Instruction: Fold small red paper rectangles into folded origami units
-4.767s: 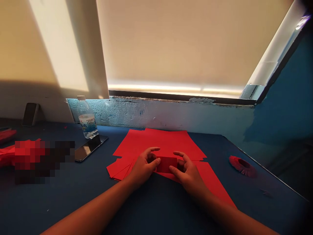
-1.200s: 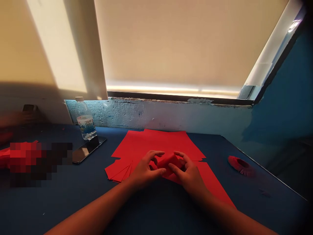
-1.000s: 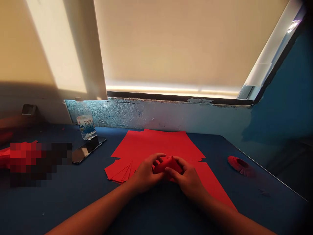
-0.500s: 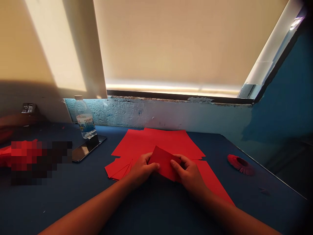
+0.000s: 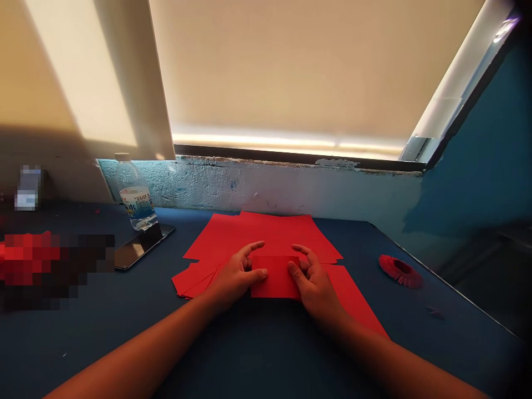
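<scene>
Between my two hands is a small red rectangle of paper [image 5: 275, 280], held just above the dark blue table. My left hand [image 5: 238, 272] pinches its left edge, thumb on top and index finger stretched out beyond it. At the right edge, my right hand [image 5: 315, 282] grips the paper the same way, its index finger also raised. Behind them lie large red sheets [image 5: 266, 233], flat and overlapping. A fan of smaller red paper pieces [image 5: 195, 278] rests beside my left hand. Another red sheet [image 5: 361, 302] reaches out from under my right forearm.
A water bottle [image 5: 138, 202] stands at the back left, with a dark phone [image 5: 145, 246] lying in front of it. A fringed red paper ring [image 5: 399, 271] lies near the table's right edge. Blurred-out red and dark things [image 5: 41, 260] are at the far left.
The held paper has turned from a tilted, corner-up position to level, and looks brighter. Both index fingers have lifted off outward. The view has shifted slightly.
</scene>
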Motion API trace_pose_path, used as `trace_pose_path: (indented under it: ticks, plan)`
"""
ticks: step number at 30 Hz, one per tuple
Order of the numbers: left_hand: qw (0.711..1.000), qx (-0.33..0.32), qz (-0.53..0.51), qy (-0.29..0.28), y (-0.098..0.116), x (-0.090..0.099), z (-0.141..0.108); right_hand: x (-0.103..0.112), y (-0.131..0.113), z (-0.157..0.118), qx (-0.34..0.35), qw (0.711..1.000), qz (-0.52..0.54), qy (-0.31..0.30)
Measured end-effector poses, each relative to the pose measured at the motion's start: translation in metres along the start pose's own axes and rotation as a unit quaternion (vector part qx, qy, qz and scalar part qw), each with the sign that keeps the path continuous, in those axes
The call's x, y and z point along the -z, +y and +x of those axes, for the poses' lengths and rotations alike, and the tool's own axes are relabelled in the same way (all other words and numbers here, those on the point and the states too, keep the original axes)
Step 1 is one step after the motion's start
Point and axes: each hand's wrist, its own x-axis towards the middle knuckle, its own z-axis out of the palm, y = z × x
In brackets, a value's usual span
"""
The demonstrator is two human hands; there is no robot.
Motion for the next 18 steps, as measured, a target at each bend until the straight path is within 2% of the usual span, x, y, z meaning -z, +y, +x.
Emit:
trace_pose_path:
  ticks: [11,15,18]
  plan:
    - [0.997,-0.019,0.076,-0.005,0.0014,-0.0023,0.0025,-0.0024,0.0029,0.0000,0.003,1.000,-0.013,-0.007]
    - [1.000,-0.008,0.014,0.003,-0.0001,-0.0015,0.0043,-0.0032,0.0000,-0.0006,-0.003,1.000,-0.004,0.006]
    - [0.999,0.013,-0.028,0.031,-0.0008,-0.0004,0.0059,-0.0036,-0.0004,-0.0009,-0.002,1.000,-0.003,0.006]
